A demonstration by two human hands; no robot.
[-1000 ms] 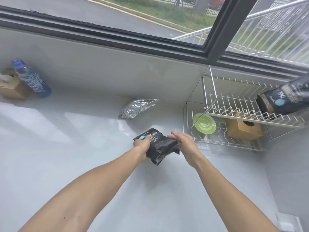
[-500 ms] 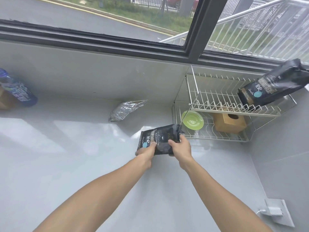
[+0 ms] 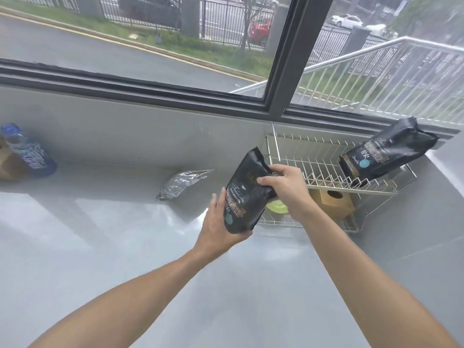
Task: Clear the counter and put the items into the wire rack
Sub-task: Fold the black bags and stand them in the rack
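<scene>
Black coffee bag [image 3: 244, 194] held upright in air, just left of wire rack [image 3: 326, 172]. R hand [image 3: 286, 184] grasps upper part, L hand [image 3: 218, 227] cups the base. Looks soft, crinkly, prob slippery film w/ some weight; best held by top fold + base support.

Held bag [image 3: 244, 197]: black, teal dot. Pouch [image 3: 184, 183]: silver. Bottle [image 3: 30, 151]: blue label. Plate [image 3: 277, 206]: green.

There were two black coffee bags [image 3: 244, 194] [image 3: 384, 153], one silver pouch [image 3: 182, 183], one water bottle [image 3: 27, 151], one green plate [image 3: 276, 205] and two wooden boxes [image 3: 331, 200] [image 3: 8, 165].
</scene>
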